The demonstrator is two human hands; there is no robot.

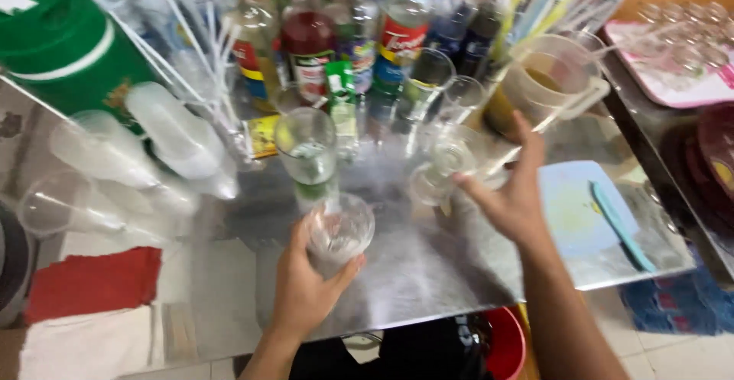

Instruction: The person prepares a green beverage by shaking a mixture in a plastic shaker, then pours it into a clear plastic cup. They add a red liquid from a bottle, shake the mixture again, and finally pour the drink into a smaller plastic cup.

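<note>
While the view tilts over a shiny metal counter (428, 273), the left hand (306, 288) sits low in the middle of the frame, fingers wrapped around a clear glass (340, 231); the thumb presses its right side and the other fingers curl round the left, so the glass stands clamped in the grip, mouth tipped toward the camera. Just above it stands a second tall glass (307, 154), upright. Over on the right, the right hand (508, 196) is spread wide, fingers apart, with the index finger touching or nearly touching a blurred small glass (443, 166) at centre frame; I cannot tell if it truly grips. Behind, at the top of the frame, syrup bottles (359, 36) crowd together, a plastic jug (550, 82) stands to the upper right, and a light blue cutting board (573, 212) lies right of the hand. A red cloth (95, 280) rests lower left.
</note>
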